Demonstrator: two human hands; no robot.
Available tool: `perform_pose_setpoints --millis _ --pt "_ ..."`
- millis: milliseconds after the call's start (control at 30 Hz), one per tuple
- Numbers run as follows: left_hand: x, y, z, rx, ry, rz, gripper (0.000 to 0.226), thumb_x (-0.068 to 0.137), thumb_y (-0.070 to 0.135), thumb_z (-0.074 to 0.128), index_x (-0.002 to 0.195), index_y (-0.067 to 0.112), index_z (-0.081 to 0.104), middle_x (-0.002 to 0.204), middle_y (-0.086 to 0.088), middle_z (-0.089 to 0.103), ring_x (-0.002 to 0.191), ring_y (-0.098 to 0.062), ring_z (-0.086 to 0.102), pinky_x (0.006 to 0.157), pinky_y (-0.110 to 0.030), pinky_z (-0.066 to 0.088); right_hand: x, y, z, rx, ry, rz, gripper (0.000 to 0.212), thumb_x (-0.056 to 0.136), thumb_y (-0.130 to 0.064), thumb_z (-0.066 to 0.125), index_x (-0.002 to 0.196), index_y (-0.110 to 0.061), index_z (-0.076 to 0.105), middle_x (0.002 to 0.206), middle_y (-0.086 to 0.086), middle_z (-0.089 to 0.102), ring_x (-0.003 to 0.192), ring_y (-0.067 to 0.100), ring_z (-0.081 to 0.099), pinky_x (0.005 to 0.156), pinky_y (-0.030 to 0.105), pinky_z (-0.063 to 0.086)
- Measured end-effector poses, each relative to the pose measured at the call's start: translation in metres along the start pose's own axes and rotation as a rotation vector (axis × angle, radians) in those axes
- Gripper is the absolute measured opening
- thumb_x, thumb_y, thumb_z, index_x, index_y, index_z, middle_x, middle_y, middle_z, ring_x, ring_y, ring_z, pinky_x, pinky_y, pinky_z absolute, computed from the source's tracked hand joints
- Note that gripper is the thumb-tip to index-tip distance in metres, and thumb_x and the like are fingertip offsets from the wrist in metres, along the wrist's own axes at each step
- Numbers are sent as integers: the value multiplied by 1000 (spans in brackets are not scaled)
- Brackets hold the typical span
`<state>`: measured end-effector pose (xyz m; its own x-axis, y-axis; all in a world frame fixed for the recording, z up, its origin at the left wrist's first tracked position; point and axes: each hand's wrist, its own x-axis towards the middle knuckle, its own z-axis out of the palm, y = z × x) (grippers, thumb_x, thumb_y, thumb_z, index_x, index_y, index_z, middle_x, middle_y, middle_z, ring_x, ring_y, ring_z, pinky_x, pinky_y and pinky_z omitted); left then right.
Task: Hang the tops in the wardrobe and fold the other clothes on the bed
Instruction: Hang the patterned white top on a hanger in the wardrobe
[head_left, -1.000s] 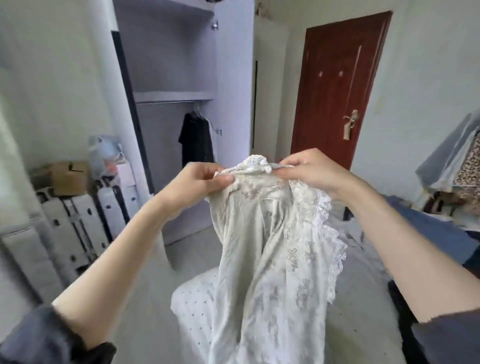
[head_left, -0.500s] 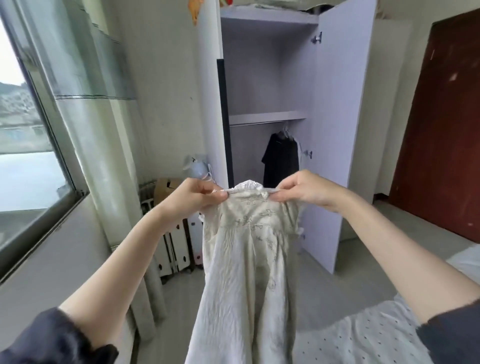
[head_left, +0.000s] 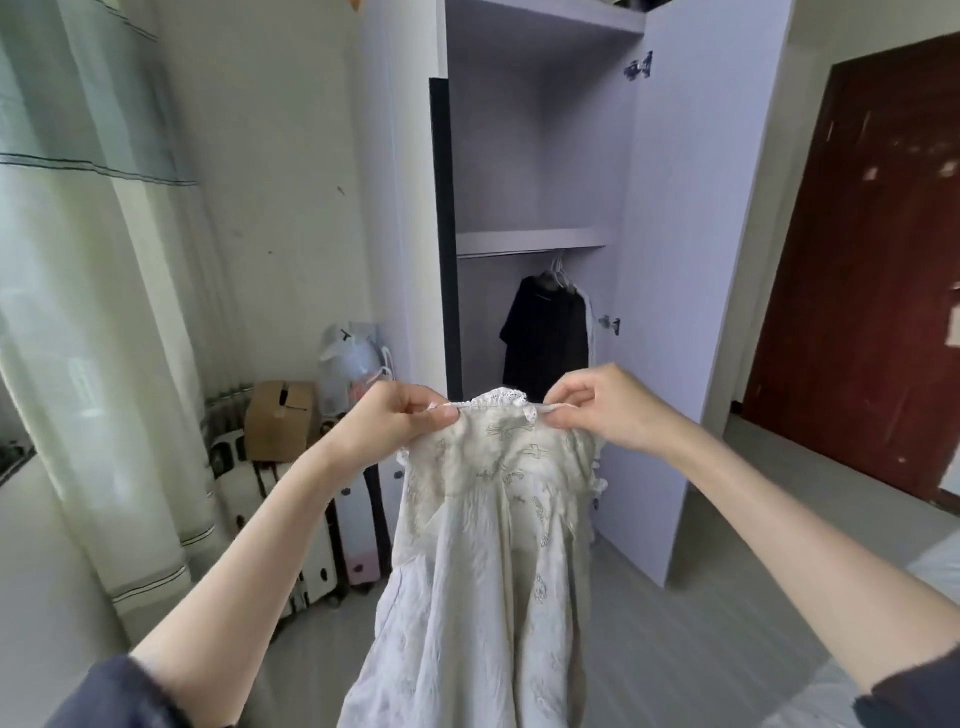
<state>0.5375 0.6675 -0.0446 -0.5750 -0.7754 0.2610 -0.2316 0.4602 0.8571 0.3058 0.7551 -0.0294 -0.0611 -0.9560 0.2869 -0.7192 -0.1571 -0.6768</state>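
A cream top with lace trim and a faint printed pattern (head_left: 493, 545) hangs in front of me, held up by its neckline. My left hand (head_left: 405, 421) pinches the neckline's left end and my right hand (head_left: 602, 405) pinches its right end. Behind it stands the open lilac wardrobe (head_left: 519, 171), with a shelf and a rail below it. A black top (head_left: 543, 332) hangs on a hanger from that rail, with a pale garment just to its right. A corner of the bed with dotted white bedding (head_left: 940, 566) shows at the right edge.
The wardrobe's open door (head_left: 685, 260) juts out to the right. A dark red room door (head_left: 857, 270) is further right. Left of the wardrobe are a cardboard box (head_left: 278, 421), white suitcases (head_left: 306, 540), a plastic bag (head_left: 350, 364) and a curtain (head_left: 88, 312).
My view has swung left from the bed and red door toward the wardrobe, and I am closer to it. Both hands keep hold of the cream top's neckline.
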Motion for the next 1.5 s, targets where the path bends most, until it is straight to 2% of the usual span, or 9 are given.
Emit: perform_pose_setpoints --millis 233,400,667,800,967,1067,1200,1300,1500 --pt "97 -72 -47 -47 -186 -13 32 92 23 59 61 27 65 59 12 50 55 -3 44 65 -12 35 104 10 30 11 72 86 10 82 -21 71 76 -28 69 76 -19 68 75 -12 62 70 3 44" --pt "144 -100 -50 -85 -231 13 5 92 21 60 92 17 63 76 0 52 71 -10 48 68 -15 39 150 14 27 23 132 123 10 87 -19 65 79 -24 68 79 -17 66 70 -17 58 67 0 40" --pt "184 -148 7 6 138 264 28 86 1 60 80 24 46 87 4 50 71 -6 49 65 -12 41 191 47 10 129 273 209 10 92 -17 58 88 -15 68 88 -4 67 81 -1 60 70 4 43" --pt "210 -167 56 30 -58 350 27 89 4 56 109 23 55 106 10 48 87 10 49 76 -7 38 203 67 -8 250 342 225 18 95 -11 52 80 -15 62 76 -3 64 64 -1 60 60 9 44" --pt "280 -168 92 -131 -148 293 55 88 0 51 129 36 37 125 31 40 110 -8 52 95 -25 44 219 107 -47 315 337 219 20 96 -11 50 79 -14 59 61 -10 63 56 2 59 51 14 43" --pt "327 -170 120 -137 -392 302 68 83 -17 35 135 26 42 134 18 46 127 -2 42 104 -20 37 234 144 -76 316 321 228 18 95 -12 50 80 -14 60 63 -10 64 59 4 59 54 15 44" --pt "379 -161 169 -278 -548 324 46 91 -2 54 131 21 51 126 14 58 118 1 51 98 -13 38 255 205 -113 305 323 234 15 94 -13 52 82 -12 62 69 -4 63 64 7 59 60 18 45" --pt "417 -151 214 -324 -503 229 14 92 7 57 103 6 67 91 4 67 81 -8 60 80 -26 46 271 248 -146 312 322 254 15 93 -14 53 83 -13 63 69 -7 66 65 5 61 60 14 46" --pt "521 -154 260 -211 -382 123 13 95 19 54 88 14 64 82 -12 61 71 -12 50 70 -27 41 303 350 -216 97 403 431 15 94 -18 55 84 -16 67 86 2 67 83 12 59 80 25 42"
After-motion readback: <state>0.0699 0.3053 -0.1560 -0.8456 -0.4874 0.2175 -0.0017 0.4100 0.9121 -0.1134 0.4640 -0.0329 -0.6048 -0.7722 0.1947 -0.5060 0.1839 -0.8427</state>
